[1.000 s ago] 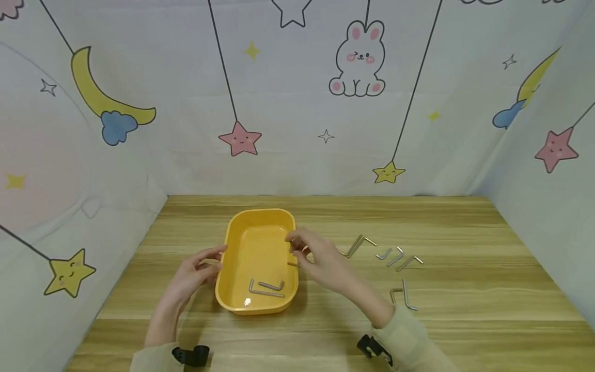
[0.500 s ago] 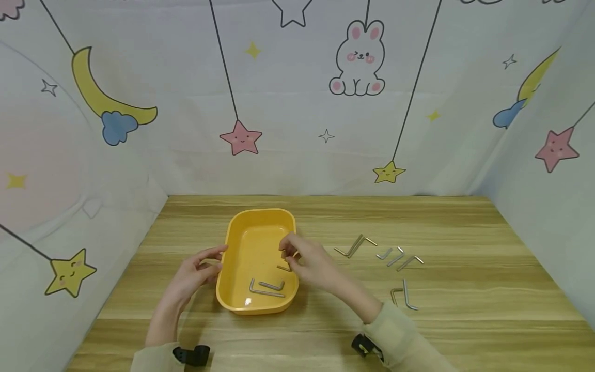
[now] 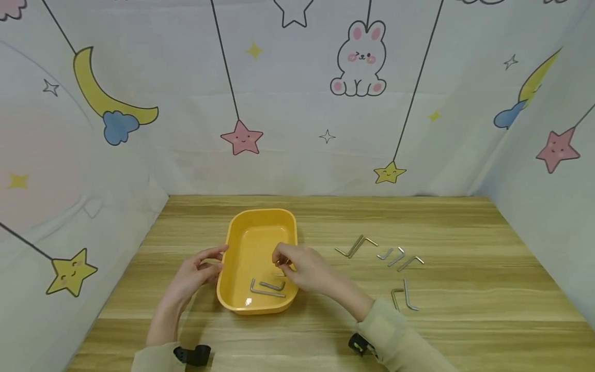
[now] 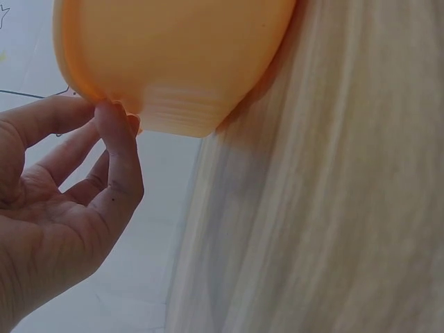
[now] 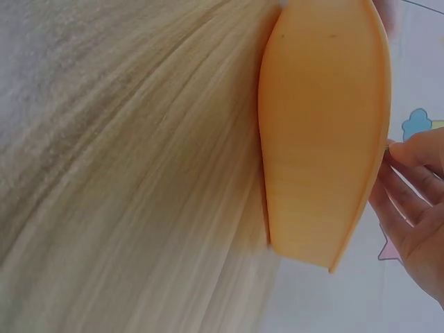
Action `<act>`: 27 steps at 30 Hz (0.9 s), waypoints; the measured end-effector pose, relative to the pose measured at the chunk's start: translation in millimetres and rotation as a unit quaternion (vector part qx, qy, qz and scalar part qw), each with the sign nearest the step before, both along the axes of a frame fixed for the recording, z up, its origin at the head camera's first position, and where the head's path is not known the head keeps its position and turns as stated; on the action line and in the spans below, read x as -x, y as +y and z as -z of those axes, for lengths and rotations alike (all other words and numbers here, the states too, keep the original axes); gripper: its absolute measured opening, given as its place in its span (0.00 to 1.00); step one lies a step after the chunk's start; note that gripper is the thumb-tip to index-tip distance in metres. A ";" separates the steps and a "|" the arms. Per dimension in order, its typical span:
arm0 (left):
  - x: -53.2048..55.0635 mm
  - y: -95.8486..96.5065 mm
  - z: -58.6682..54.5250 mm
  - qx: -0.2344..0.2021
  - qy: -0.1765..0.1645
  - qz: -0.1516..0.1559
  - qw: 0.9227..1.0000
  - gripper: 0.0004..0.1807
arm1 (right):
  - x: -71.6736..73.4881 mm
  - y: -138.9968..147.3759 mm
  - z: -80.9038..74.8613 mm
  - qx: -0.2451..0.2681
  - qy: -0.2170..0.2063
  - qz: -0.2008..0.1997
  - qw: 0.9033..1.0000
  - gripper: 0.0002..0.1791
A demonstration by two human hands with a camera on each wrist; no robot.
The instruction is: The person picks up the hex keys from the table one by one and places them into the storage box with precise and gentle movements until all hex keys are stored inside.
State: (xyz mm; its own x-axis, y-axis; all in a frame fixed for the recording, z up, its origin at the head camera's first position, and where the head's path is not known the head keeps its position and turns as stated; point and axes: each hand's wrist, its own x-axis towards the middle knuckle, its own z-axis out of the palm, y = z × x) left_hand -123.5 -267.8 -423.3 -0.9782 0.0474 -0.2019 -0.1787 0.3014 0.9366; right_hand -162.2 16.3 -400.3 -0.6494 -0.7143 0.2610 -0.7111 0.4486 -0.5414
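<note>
A yellow plastic tray (image 3: 254, 253) stands on the table, left of the middle. My left hand (image 3: 192, 274) holds its left rim between thumb and fingers, as the left wrist view also shows at the tray (image 4: 180, 62). Over the tray's right side, my right hand (image 3: 299, 266) pinches a small hex key (image 3: 280, 275), most of it hidden by the fingers. Below that hand lie two grey L-shaped hex keys, a longer one (image 3: 267, 293) and a shorter one (image 3: 274, 285), on the tray floor. In the right wrist view, the tray wall hides the right fingertips.
Right of the tray, several hex keys lie on the wooden table: a brass-coloured group (image 3: 356, 247), silver ones (image 3: 396, 257), and a pair nearer the front with a long silver key (image 3: 407, 295). A printed cloth (image 3: 288, 170) hangs behind the table.
My right hand has moved left and towards me, from the tray's right rim to over its inside, carrying the hex key lower. The left hand and tray stay put.
</note>
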 end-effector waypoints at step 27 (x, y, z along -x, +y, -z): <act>0.5 -0.6 -0.2 -0.006 0.009 0.004 1.000 0.27 | 5.3 -9.4 9.6 -0.015 0.052 0.018 0.998 0.13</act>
State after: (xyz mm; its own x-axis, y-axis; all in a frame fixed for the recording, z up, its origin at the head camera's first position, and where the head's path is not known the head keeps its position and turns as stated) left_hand -124.0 -268.4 -423.2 -0.9813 0.0584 -0.1834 -0.1590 0.2912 0.9434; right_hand -167.6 6.9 -409.9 -0.6449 -0.6994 0.3081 -0.7464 0.4895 -0.4509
